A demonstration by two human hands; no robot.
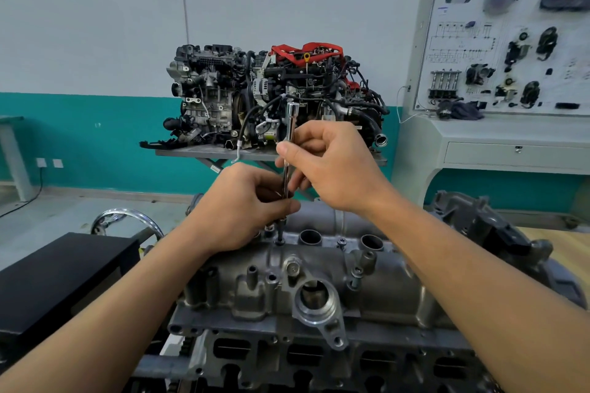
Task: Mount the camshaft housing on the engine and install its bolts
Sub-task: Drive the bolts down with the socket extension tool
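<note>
Bottom of frame: the camshaft housing already sits on the engine. At centre, the left hand pinches an upright driver low on its shaft. The driver stands on a bolt, and the right hand grips it higher. A neighbouring bolt looks seated; several holes seem unfilled.

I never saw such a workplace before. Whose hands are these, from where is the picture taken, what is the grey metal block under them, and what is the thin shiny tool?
The camera sits on a person's head and looks down, so these are that person's own bare hands. The grey block is a camshaft housing lying on an engine. Both hands hold a thin chrome driver nearly upright: the left hand low, the right hand higher. Its tip stands on a bolt. Behind, two other engines rest on a table.
</note>
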